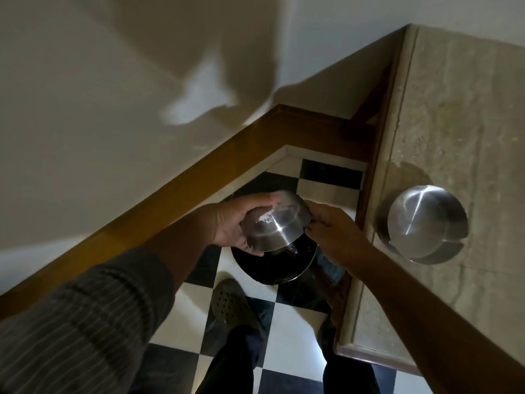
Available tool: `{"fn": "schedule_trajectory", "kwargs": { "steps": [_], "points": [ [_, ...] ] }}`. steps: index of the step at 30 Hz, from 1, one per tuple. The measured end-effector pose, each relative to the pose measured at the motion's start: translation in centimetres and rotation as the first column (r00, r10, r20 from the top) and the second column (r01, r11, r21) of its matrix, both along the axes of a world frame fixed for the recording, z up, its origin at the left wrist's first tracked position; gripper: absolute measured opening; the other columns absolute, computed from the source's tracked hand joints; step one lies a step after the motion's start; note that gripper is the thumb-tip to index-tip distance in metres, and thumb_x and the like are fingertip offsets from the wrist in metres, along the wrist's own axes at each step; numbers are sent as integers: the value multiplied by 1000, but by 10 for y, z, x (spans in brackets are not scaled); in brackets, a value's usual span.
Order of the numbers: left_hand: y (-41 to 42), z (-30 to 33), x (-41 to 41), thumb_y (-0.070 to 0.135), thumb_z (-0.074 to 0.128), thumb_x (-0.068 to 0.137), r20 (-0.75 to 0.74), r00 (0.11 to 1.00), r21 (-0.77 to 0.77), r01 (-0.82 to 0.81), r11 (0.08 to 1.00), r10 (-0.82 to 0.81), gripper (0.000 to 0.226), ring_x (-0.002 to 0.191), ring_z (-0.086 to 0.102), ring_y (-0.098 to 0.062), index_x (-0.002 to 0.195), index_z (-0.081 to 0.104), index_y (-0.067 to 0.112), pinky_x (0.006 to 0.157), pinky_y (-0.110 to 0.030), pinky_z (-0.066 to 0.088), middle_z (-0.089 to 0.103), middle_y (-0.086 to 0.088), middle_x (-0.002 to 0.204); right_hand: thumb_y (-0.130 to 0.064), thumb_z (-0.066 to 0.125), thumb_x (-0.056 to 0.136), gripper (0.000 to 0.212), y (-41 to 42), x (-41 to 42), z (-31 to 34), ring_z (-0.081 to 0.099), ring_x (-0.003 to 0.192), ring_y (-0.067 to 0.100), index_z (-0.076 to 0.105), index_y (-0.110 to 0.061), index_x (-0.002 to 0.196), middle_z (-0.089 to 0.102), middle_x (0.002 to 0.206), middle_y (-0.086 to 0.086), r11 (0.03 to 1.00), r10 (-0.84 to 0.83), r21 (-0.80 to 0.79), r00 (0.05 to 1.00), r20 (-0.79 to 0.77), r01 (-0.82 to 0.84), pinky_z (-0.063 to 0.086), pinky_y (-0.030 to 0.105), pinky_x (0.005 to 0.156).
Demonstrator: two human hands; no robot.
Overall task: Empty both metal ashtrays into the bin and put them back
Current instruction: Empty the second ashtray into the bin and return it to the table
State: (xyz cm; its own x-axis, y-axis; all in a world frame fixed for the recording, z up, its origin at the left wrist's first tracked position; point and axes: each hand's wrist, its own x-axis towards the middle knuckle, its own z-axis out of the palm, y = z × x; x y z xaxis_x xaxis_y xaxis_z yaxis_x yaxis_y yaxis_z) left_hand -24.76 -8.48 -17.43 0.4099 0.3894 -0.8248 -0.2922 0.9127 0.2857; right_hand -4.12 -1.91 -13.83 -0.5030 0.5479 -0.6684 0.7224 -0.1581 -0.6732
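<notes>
A round metal ashtray is tilted over the dark open bin on the floor, with a patch of grey ash clinging inside it. My left hand grips its left rim. At its right rim my right hand pinches the edge with the fingertips. The second metal ashtray stands on the stone table to the right, apart from both hands, with a notch in its rim.
The bin sits in a corner on a black-and-white checkered floor, between a wooden skirting board along the white wall and the table's edge. My shoe and dark trouser legs stand just in front of the bin.
</notes>
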Motion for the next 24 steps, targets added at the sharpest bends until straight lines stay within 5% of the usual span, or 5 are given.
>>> {"fn": "schedule_trajectory", "kwargs": {
  "steps": [5,10,13,18,24],
  "points": [
    [8,-1,14,54,80,61,-374,880,183,379,907,-292,77,109,64,-34,125,64,15,96,-41,49,69,-15,120,-1,39,98,47,-1,17,-5,52,126,18,50,-20,140,59,135,3,992,-127,-26,989,-77,125,41,38,110],
    [-7,-16,27,62,87,57,-899,379,185,783,594,-219,118,131,43,-23,152,35,15,102,-32,41,42,-6,149,-39,34,94,67,-10,37,-5,10,145,-2,9,-24,154,15,158,-14,939,157,314,987,-32,-139,8,6,110],
    [-27,-24,30,68,85,54,-975,222,194,892,408,-23,135,140,33,-30,158,24,6,105,-31,30,31,-14,159,-52,34,97,80,-14,44,-4,-3,152,19,5,-4,153,-1,164,13,753,315,614,949,-25,-234,4,22,123],
    [-36,-30,32,62,90,52,-962,245,272,903,332,120,133,134,45,-42,153,34,-5,107,-46,43,44,-27,151,-72,42,82,107,-19,45,1,0,148,44,14,11,142,7,152,38,474,439,836,897,47,-276,9,48,123],
    [-40,-36,40,68,85,54,-947,290,315,921,230,136,128,134,46,-41,150,36,-2,108,-52,47,48,-26,148,-87,38,71,125,-46,41,-11,5,149,43,7,4,150,-3,158,27,387,481,841,861,166,-378,17,56,120]
  ]
}}
